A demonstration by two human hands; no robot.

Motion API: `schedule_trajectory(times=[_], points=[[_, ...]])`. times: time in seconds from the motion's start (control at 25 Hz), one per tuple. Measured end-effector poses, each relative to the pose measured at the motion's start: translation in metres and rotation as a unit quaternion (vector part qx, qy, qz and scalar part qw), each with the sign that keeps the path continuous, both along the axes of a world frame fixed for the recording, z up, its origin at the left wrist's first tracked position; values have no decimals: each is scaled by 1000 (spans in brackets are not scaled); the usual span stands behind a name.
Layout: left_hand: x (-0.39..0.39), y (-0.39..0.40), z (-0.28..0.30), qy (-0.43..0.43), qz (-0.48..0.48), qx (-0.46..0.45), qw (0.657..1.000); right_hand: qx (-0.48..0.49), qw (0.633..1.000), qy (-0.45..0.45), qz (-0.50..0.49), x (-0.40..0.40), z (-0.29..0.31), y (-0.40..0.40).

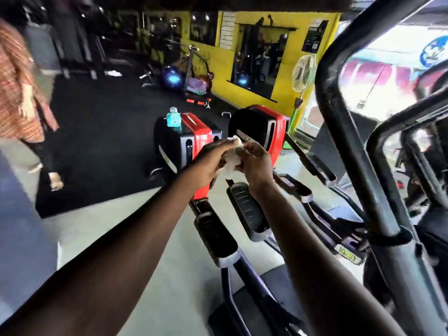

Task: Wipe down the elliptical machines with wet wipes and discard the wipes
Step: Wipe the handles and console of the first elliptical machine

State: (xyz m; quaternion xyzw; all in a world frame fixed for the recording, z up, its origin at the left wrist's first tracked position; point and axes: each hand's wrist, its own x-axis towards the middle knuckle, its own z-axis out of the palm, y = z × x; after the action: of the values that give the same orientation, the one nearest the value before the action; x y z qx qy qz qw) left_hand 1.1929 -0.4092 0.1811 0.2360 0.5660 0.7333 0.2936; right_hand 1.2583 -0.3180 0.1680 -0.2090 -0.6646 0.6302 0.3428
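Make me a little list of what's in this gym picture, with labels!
place: gym
left hand: holds the wipe
right hand: pinches the same wipe
wipe: white, crumpled, held in the air between both hands
wipe pack: teal, on top of the left red housing
pedals: black, below the hands
other person: at the left, blurred

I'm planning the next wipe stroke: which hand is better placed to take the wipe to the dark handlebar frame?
Probably the right hand. Both hands hold the white wet wipe, but the handlebar frame rises on the right side, and the left hand would have to cross over.
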Motion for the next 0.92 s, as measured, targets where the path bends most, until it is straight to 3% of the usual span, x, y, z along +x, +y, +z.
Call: schedule_trajectory(times=[0.32, 0.44, 0.92], points=[[-162, -42, -59, -88, 108, -28, 990, -147, 984, -36, 96, -154, -42, -32], [-239, -55, -72, -131, 120, -44, 983, -143, 984, -47, 97, -230, -57, -46], [-533, -39, -98, -29, 189, -104, 976, -148, 972, -54, 172, -552, -106, -26]])
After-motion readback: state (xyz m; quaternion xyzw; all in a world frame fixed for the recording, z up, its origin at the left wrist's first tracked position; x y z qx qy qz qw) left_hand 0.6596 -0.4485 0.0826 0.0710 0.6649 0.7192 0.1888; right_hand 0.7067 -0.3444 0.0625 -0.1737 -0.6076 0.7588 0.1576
